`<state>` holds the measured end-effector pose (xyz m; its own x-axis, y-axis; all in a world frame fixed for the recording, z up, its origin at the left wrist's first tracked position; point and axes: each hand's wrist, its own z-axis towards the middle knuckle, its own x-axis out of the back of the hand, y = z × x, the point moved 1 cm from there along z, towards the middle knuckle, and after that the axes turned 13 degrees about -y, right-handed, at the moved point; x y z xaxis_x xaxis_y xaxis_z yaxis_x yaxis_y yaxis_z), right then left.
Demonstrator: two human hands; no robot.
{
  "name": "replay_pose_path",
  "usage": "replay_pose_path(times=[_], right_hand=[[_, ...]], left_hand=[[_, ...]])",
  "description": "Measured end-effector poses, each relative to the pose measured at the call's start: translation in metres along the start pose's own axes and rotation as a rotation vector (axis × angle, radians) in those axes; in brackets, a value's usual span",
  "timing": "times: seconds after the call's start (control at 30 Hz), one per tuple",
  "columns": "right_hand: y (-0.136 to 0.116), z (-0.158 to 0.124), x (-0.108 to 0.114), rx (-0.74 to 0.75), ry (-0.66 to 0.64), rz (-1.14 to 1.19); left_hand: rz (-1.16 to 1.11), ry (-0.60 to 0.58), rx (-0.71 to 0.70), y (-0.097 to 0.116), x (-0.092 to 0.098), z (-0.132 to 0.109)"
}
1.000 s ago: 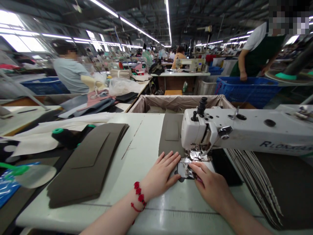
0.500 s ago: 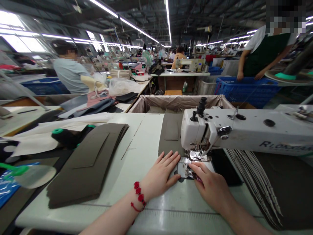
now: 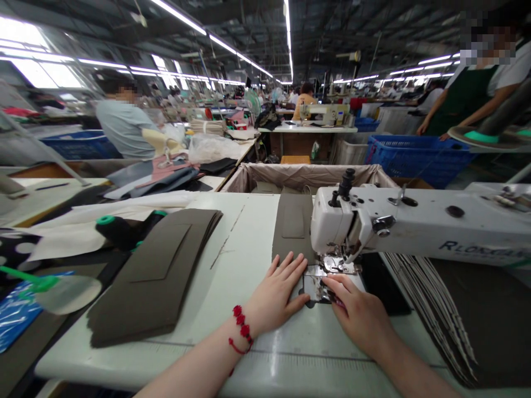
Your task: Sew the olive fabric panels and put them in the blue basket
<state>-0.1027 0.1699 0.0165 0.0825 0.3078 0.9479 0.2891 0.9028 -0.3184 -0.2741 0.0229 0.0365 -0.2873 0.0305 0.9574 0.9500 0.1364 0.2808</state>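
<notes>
My left hand lies flat with fingers stretched out, its fingertips on the near end of a dark olive fabric panel with a flat pocket-like patch. That panel runs away from me along the left side of the sewing machine. Beside the metal plate in front of the presser foot, my right hand is closed in a pinch. Its fingertips cover whatever is between them; a small purplish bit shows below them. The fabric's edge under the foot is hidden.
Olive panels lie in a stack on the left, with more piled on the right. Black thread cones rest beyond the left stack. A cloth-lined bin stands behind the table. Co-workers are at the left and by a blue crate.
The view has shifted slightly, so most things sit a little further right. Both hands keep nearly the same place at the machine. The co-worker at right has shifted rightward.
</notes>
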Motion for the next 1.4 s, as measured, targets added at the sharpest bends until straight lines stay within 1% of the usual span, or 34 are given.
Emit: replay_pose_path(times=[0.53,0.6,0.73,0.8,0.9,0.97,1.07,1.13,1.2,1.3,1.37,1.4], right_hand=[[-0.008,-0.002,0.001,-0.008,0.019,-0.047],[-0.010,-0.003,0.003,-0.012,0.025,-0.039],[-0.015,-0.005,0.006,-0.020,0.016,-0.028],[-0.018,-0.007,0.009,-0.021,0.022,-0.036],[-0.022,-0.009,0.013,-0.019,0.048,-0.053],[-0.025,-0.009,0.017,-0.018,0.057,-0.057],[-0.029,-0.012,0.025,-0.016,0.054,-0.042],[-0.031,-0.019,0.032,-0.014,0.044,-0.015],[-0.030,-0.035,0.038,-0.015,0.037,0.024],[-0.024,-0.080,0.039,-0.042,0.065,0.115],[-0.017,-0.117,0.033,-0.092,0.127,0.256],[-0.014,-0.135,0.028,-0.137,0.158,0.342]], left_hand=[[-0.020,0.059,-0.019,-0.005,-0.007,0.001],[-0.022,0.094,0.013,-0.003,-0.004,0.000],[-0.002,0.201,0.139,0.002,0.009,-0.003],[0.014,0.236,0.176,0.002,0.013,-0.005],[0.052,0.273,0.217,-0.004,0.013,-0.003],[0.078,0.270,0.260,-0.011,0.008,0.001],[0.109,0.200,0.321,-0.014,0.001,0.003],[0.135,0.140,0.341,-0.008,-0.005,-0.007],[0.163,0.086,0.344,0.004,-0.014,-0.029],[0.180,-0.033,0.293,0.025,-0.034,-0.076],[0.168,-0.149,0.219,0.040,-0.049,-0.105],[0.162,-0.169,0.199,0.048,-0.053,-0.115]])
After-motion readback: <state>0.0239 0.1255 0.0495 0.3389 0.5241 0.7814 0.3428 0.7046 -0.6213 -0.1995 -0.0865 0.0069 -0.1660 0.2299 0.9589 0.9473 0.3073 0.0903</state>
